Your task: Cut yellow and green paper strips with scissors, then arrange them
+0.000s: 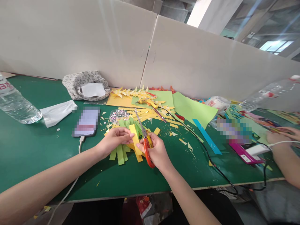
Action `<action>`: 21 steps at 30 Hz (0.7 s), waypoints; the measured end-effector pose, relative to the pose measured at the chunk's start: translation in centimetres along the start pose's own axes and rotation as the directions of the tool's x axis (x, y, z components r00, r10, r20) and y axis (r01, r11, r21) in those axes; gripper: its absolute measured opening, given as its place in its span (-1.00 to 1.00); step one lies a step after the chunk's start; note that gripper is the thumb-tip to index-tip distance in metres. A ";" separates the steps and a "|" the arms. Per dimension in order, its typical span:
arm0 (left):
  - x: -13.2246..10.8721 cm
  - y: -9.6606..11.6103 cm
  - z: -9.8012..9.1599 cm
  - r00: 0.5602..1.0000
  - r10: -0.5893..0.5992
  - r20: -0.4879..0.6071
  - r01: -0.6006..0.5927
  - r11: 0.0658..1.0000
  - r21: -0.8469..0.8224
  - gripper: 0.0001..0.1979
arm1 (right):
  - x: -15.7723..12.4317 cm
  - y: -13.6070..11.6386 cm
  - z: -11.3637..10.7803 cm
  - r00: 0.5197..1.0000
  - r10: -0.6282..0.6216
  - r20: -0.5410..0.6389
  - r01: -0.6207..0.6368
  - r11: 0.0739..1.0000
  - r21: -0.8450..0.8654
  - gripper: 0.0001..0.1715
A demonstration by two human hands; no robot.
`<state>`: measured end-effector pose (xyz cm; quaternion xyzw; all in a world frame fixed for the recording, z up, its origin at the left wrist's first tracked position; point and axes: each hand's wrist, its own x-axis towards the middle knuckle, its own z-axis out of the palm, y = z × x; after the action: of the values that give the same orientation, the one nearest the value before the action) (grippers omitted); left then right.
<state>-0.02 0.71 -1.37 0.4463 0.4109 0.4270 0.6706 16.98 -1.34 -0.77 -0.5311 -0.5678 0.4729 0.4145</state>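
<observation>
One yellow strip [136, 140] is being held above green strips [120, 155] on the bench [93, 175], clamped in the grip of left hand [118, 137] and right hand [157, 151], seemingly for steadiness, while scissors [146, 150] are carried in the right, presumably for readiness!

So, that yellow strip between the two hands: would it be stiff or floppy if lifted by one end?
Likely light: the yellow strip looks like thin paper. It probably stays fairly straight, as it does between the left hand and right hand. Pushed endwise, it may bend, being flat and narrow.
</observation>
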 end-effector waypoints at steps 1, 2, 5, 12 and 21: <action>0.0 0.0 0.0 1.000 0.007 -0.003 -0.007 1.000 -0.003 -0.83 | 0.0 0.0 0.0 1.000 -0.006 -0.004 0.006 1.000 -0.017 -0.67; 0.0 0.1 -0.1 1.000 0.019 -0.009 -0.019 1.000 -0.006 -0.83 | 0.0 0.0 -0.1 1.000 -0.015 -0.011 0.015 0.999 -0.039 -0.68; 0.1 0.2 -0.3 0.995 0.077 -0.059 -0.079 0.996 -0.034 -0.83 | -0.2 -0.3 -0.5 0.994 -0.095 -0.050 0.083 0.976 -0.200 -0.70; 0.1 0.4 -0.5 0.983 0.134 -0.129 -0.153 0.977 -0.147 -0.85 | -0.6 -0.6 -1.2 0.955 -0.296 -0.017 0.191 0.659 -0.727 -0.64; 0.1 0.1 -0.6 0.984 0.156 -0.088 -0.166 0.978 -0.125 -0.90 | -0.8 -0.5 -0.9 0.943 -0.327 0.056 0.255 0.605 -0.755 -0.63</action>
<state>-0.56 0.94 -1.39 0.4160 0.3700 0.5231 0.6453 17.81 -2.06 -0.11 -0.5750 -0.7720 0.0975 0.2528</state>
